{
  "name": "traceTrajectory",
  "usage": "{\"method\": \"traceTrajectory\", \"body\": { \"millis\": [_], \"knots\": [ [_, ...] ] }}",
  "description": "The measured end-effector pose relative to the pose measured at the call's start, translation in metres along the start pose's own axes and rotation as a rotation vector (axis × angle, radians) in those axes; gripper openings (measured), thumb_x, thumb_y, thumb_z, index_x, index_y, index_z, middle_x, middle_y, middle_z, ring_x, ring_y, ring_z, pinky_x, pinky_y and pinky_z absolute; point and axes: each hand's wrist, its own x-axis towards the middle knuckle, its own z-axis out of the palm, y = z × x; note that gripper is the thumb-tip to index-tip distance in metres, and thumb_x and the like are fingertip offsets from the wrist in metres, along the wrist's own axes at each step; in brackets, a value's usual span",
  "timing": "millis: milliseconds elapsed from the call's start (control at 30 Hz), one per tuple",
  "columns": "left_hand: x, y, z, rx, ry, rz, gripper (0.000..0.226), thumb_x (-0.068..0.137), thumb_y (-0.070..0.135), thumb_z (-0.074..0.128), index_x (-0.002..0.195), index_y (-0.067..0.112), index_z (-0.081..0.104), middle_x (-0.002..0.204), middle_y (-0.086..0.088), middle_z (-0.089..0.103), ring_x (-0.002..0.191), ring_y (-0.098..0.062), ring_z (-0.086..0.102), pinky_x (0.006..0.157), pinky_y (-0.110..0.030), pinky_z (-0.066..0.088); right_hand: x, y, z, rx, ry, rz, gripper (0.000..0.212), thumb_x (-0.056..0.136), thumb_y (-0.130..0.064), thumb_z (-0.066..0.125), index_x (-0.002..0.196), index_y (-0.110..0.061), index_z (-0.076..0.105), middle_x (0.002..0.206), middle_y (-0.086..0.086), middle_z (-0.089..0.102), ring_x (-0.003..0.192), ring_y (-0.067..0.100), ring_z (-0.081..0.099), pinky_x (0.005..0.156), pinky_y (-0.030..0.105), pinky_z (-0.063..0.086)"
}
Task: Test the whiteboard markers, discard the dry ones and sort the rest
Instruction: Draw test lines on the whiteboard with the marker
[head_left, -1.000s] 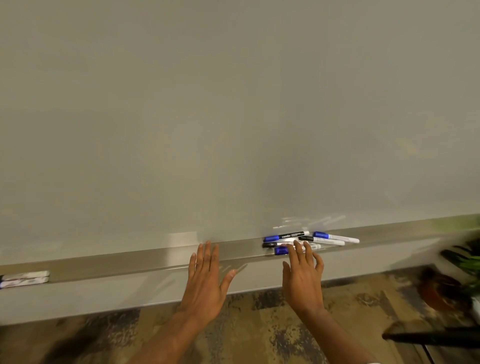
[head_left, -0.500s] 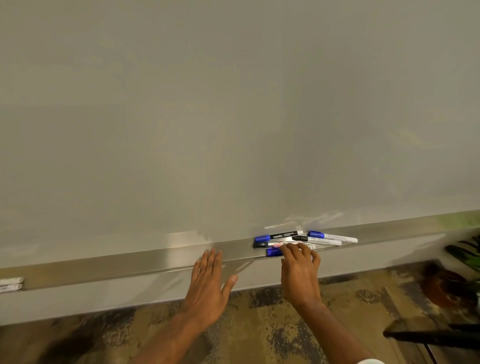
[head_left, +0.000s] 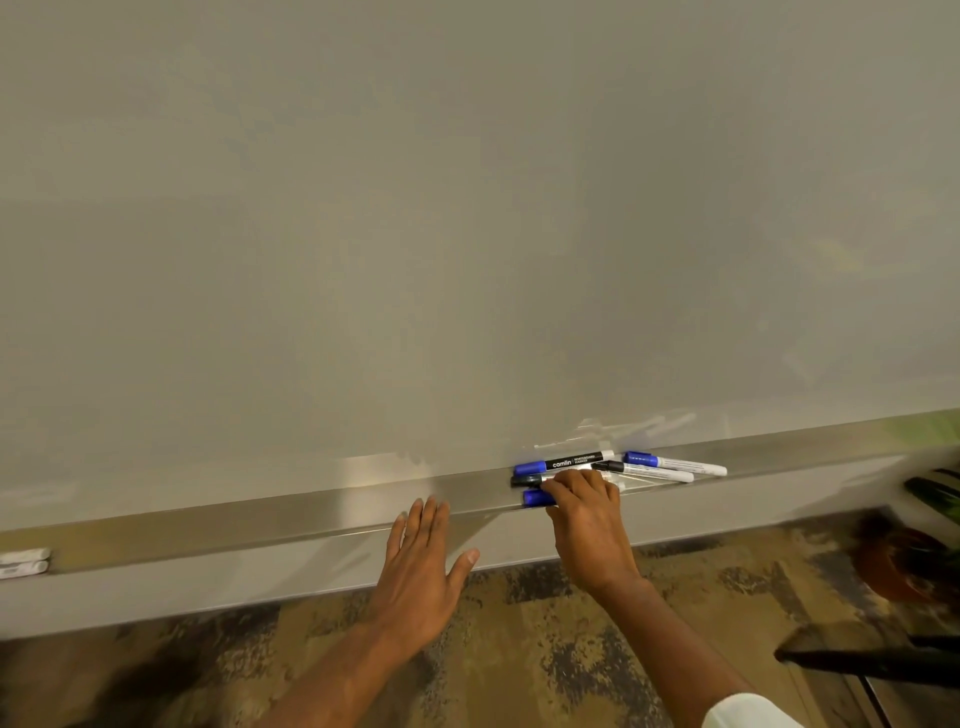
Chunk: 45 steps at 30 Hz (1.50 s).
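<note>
Head view: we see markers (head_left: 563, 462) heaped on the tray (head_left: 260, 525) under the whiteboard (head_left: 467, 234), with blue or black caps and mostly white barrels. Our right grip (head_left: 589, 514) curls round the front marker (head_left: 537, 498), which is blue-capped. Our left grip (head_left: 421, 577) is spread flat, holding nothing, by the tray's edge.
</note>
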Motion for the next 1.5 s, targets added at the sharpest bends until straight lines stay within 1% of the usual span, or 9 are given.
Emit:
{"method": "traceTrajectory", "body": {
  "millis": [233, 533, 767, 833, 900, 1033, 1200, 1367, 1500],
  "knots": [
    [0.001, -0.002, 0.003, 0.022, 0.006, -0.002, 0.118, 0.065, 0.090, -0.028, 0.162, 0.026, -0.011, 0.169, 0.005, -0.019, 0.154, -0.014, -0.024, 0.126, -0.036, -0.013, -0.004, -0.015, -0.001, 0.014, 0.054, -0.047, 0.044, 0.070, -0.012, 0.089, 0.110, -0.021, 0.071, 0.110, 0.000, 0.070, 0.105, 0.024, 0.062, 0.089, 0.043, 0.054],
    [-0.002, -0.001, -0.001, 0.011, 0.004, 0.003, 0.120, 0.062, 0.091, -0.030, 0.162, 0.027, -0.012, 0.165, 0.009, -0.025, 0.154, -0.012, -0.025, 0.123, -0.032, -0.018, 0.004, -0.035, 0.010, 0.091, -0.011, -0.124, 0.041, 0.071, -0.016, 0.089, 0.108, -0.021, 0.073, 0.106, 0.000, 0.071, 0.101, 0.024, 0.065, 0.089, 0.041, 0.055],
    [-0.001, -0.004, 0.000, -0.043, 0.023, -0.002, 0.118, 0.062, 0.090, -0.030, 0.162, 0.030, -0.011, 0.168, 0.011, -0.020, 0.153, -0.009, -0.025, 0.123, -0.030, -0.016, 0.006, -0.042, 0.015, 0.217, 0.024, -0.156, 0.032, 0.081, -0.020, 0.081, 0.111, -0.023, 0.072, 0.106, -0.003, 0.071, 0.103, 0.022, 0.064, 0.093, 0.030, 0.042],
    [-0.003, -0.003, -0.003, -0.077, 0.023, -0.015, 0.104, 0.074, 0.086, -0.020, 0.162, 0.031, -0.010, 0.169, 0.010, -0.018, 0.153, -0.009, -0.024, 0.123, -0.029, -0.014, 0.007, -0.047, 0.015, 0.228, 0.032, -0.177, 0.030, 0.083, -0.022, 0.079, 0.112, -0.024, 0.071, 0.107, -0.004, 0.071, 0.103, 0.021, 0.063, 0.093, 0.031, 0.043],
    [-0.004, -0.001, -0.007, -0.118, 0.012, -0.025, 0.079, 0.095, 0.070, 0.005, 0.162, 0.031, -0.006, 0.170, 0.010, -0.014, 0.153, -0.007, -0.021, 0.122, -0.026, -0.013, 0.007, -0.053, 0.015, 0.240, 0.038, -0.203, 0.028, 0.086, -0.024, 0.076, 0.114, -0.025, 0.071, 0.106, -0.006, 0.071, 0.103, 0.018, 0.061, 0.093, 0.034, 0.047],
    [-0.006, -0.001, -0.014, -0.284, 0.095, -0.004, 0.066, 0.102, 0.054, 0.023, 0.162, 0.034, 0.009, 0.171, 0.013, 0.005, 0.156, -0.005, -0.004, 0.123, -0.023, 0.000, 0.007, -0.059, 0.013, 0.263, 0.068, -0.218, 0.028, 0.089, -0.026, 0.072, 0.117, -0.025, 0.070, 0.106, -0.007, 0.070, 0.104, 0.015, 0.058, 0.094, 0.034, 0.046],
    [-0.005, 0.000, -0.032, -0.553, 0.220, -0.014, 0.057, 0.102, 0.054, 0.040, 0.157, 0.038, 0.033, 0.162, 0.014, 0.035, 0.150, -0.007, 0.031, 0.122, -0.040, 0.035, 0.008, -0.069, 0.004, 0.307, 0.110, -0.185, 0.029, 0.089, -0.023, 0.072, 0.118, -0.024, 0.070, 0.110, -0.005, 0.069, 0.108, 0.016, 0.056, 0.099, 0.034, 0.044],
    [-0.014, 0.011, -0.059, -0.751, 0.254, -0.023, 0.047, 0.104, 0.040, 0.051, 0.151, 0.036, 0.045, 0.151, 0.021, 0.047, 0.139, 0.003, 0.042, 0.108, -0.012, 0.037, 0.012, -0.086, -0.013, 0.438, 0.080, -0.103, 0.030, 0.094, -0.029, 0.061, 0.123, -0.025, 0.068, 0.112, -0.008, 0.068, 0.110, 0.012, 0.054, 0.100, 0.036, 0.048],
    [-0.024, 0.016, -0.088, -0.949, 0.256, -0.017, 0.039, 0.105, 0.032, 0.051, 0.144, 0.033, 0.054, 0.139, 0.019, 0.061, 0.130, 0.005, 0.053, 0.098, -0.002, 0.040, 0.016, -0.113, -0.039, 0.655, 0.056, -0.034, 0.033, 0.098, -0.037, 0.056, 0.128, -0.030, 0.065, 0.110, -0.018, 0.063, 0.109, 0.002, 0.051, 0.094, 0.020, 0.044]
  ]
}}
